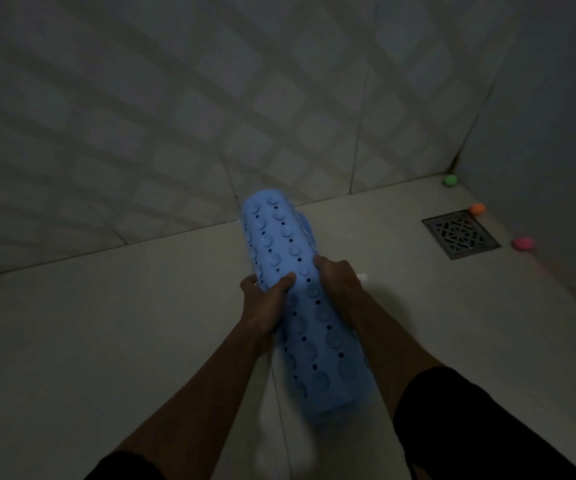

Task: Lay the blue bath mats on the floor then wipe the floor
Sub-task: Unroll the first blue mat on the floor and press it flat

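A rolled-up blue bath mat (279, 237), dotted with suction cups and small holes, is held above the pale tiled floor (106, 341) in the middle of the view. Its far end points toward the wall. My left hand (267, 296) grips the roll's left side, thumb on top. My right hand (336, 277) grips the right side at about the same height along the roll. The near end of the mat blurs between my forearms.
A tiled wall (210, 98) rises just beyond the mat, and another wall closes the right side. A square metal floor drain (461, 233) sits at the right. Small green (450, 180), orange (477, 208) and pink (523, 243) balls lie around the drain near the corner.
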`<state>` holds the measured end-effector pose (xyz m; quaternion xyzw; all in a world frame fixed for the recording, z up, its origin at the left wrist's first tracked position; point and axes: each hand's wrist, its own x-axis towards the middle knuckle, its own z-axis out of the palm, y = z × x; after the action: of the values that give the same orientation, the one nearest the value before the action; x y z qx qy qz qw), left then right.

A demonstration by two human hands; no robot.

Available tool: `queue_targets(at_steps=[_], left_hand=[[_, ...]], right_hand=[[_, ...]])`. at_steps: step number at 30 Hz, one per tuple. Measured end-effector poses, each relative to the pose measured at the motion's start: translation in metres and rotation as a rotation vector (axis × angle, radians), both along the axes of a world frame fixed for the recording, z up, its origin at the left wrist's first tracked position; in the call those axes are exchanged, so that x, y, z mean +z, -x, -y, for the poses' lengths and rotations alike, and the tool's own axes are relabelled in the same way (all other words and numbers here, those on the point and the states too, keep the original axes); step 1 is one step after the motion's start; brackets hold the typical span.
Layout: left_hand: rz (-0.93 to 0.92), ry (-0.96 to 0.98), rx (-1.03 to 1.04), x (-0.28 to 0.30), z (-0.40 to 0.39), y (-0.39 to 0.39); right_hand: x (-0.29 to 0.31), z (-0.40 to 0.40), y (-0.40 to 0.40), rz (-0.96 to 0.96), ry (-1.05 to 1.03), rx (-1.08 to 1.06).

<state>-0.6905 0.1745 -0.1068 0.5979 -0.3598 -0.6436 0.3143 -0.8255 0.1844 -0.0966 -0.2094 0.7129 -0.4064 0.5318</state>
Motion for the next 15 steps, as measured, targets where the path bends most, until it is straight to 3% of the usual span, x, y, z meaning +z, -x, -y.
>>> queue_targets(at_steps=[9,15], left_hand=[[0.120,0.111,-0.093,-0.020,0.008,-0.014],[0.340,0.182,-0.088,-0.026,0.003,-0.033]], right_hand=[[-0.032,-0.009,-0.015,-0.328,0.035,0.163],[-0.029,-0.016,-0.038,-0.731,-0.095,0.358]])
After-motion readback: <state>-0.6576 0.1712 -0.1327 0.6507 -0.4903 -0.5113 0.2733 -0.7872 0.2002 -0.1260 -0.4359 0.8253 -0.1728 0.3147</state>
